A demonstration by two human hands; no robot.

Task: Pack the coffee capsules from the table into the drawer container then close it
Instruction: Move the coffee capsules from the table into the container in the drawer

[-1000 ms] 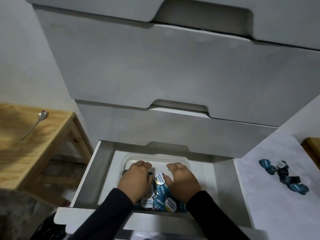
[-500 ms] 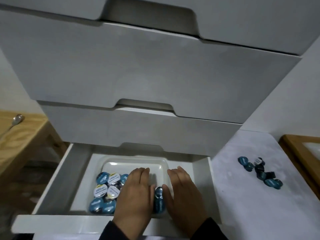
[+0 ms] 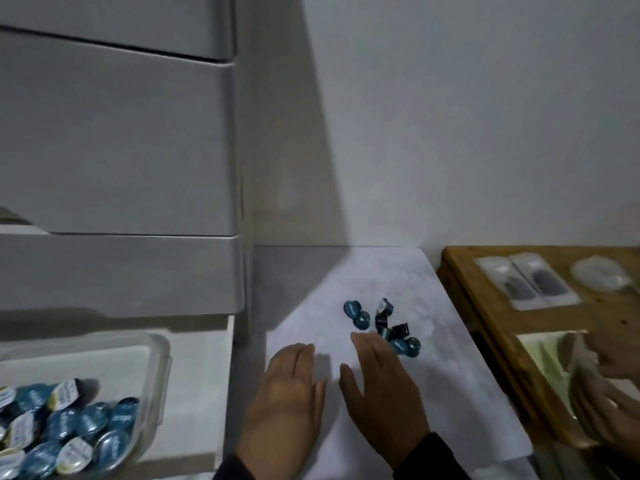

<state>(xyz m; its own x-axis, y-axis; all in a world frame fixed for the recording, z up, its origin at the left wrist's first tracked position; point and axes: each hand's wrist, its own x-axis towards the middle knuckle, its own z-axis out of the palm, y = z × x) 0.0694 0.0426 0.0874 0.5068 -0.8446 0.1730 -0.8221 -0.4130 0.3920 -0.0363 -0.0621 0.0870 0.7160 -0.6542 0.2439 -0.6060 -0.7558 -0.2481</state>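
Note:
Several blue and black coffee capsules [image 3: 381, 323] lie in a small cluster on the white table [image 3: 450, 393]. My right hand [image 3: 381, 393] is flat and open above the table, fingertips touching the near edge of the cluster. My left hand [image 3: 287, 396] is open beside it, further from the capsules, holding nothing. At the lower left, the clear plastic container [image 3: 159, 368] sits in the open bottom drawer [image 3: 204, 393] with many blue and white capsules [image 3: 65, 431] piled inside.
The grey drawer unit [image 3: 121, 150] with shut upper drawers stands left of the table. A wooden table [image 3: 502, 323] at the right carries plastic packets [image 3: 526, 285] and a tray; another person's hands [image 3: 602, 386] work there. A white wall is behind.
Both hands have left the container in the drawer and moved right over the white table, towards the loose capsules. The view has swung right with them.

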